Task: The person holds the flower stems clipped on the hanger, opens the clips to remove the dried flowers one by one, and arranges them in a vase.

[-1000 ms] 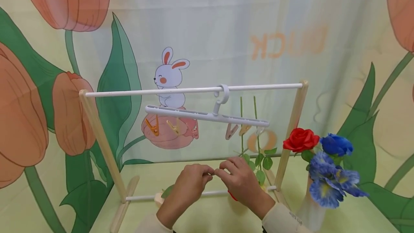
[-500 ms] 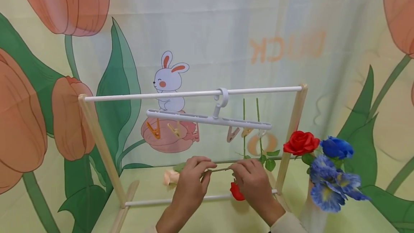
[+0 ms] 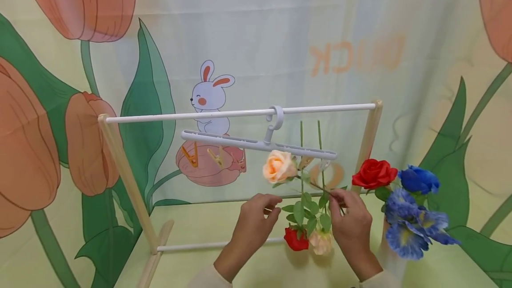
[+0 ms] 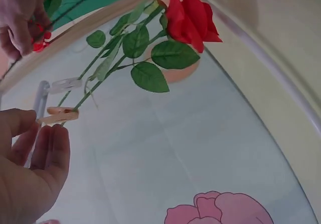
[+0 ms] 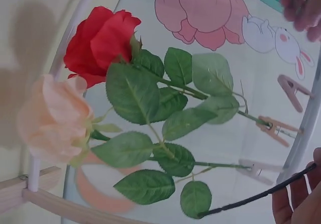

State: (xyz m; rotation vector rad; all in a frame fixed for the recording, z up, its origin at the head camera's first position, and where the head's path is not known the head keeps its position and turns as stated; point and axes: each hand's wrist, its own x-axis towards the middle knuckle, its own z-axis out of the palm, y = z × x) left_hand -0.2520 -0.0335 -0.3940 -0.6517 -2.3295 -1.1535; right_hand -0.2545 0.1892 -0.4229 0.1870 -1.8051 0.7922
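My right hand [image 3: 352, 217] pinches the dark stem [image 5: 261, 194] of a peach rose [image 3: 279, 166]. Its bloom points left, just below the white hanger [image 3: 256, 145]. My left hand [image 3: 258, 217] is under the bloom, fingers loosely bent and holding nothing. In the left wrist view its fingertips overlap a tan clothespin [image 4: 61, 115]; contact cannot be told. Two roses hang head down from the hanger's right half: a red rose [image 3: 296, 239] in the tan clothespin and another peach rose [image 3: 320, 242] in a whitish clothespin [image 5: 258, 171]. A pinkish-brown clothespin [image 5: 294, 92] holds nothing.
The hanger hooks over the white top bar [image 3: 192, 115] of a wooden-legged rack [image 3: 128, 186]. Orange [image 3: 190, 157], yellow [image 3: 216, 157] and pink [image 3: 242, 161] clothespins hang on its left half. At right, a vase [image 3: 394, 257] holds red and blue flowers.
The peach rose has swung from low at left, behind my left hand, up to the hanger. My left hand has let go of the stem; my right hand has moved right with it.
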